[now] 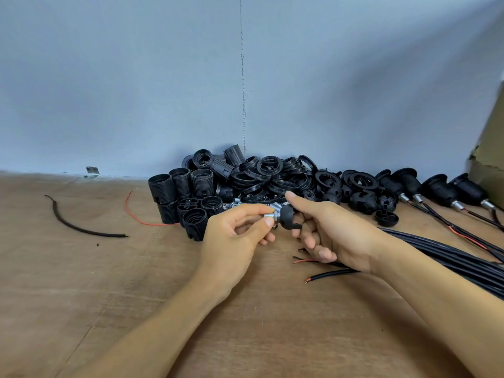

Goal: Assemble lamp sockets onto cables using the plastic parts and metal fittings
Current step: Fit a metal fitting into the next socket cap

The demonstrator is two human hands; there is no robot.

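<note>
Wooden tabletop (pixel 109 282), frame centre: my left hand (pixel 234 241) pinches a metal fitting (pixel 273 214) touching the black socket cap (pixel 289 218) gripped by my right hand (pixel 335 236).

Socket shells (pixel 188 199) lie left of the rings (pixel 272 173), cables (pixel 450 257) right, against the wall (pixel 245 77).

The desk (pixel 81 290) offers passage at its near left, crossed only by a cut cable piece (pixel 81 231) and a red wire (pixel 152 224). Socket shells (pixel 188 186) and rings (pixel 272 170) are heaped against the wall (pixel 136 91) behind, and a cable bundle (pixel 450 257) blocks the right.
</note>
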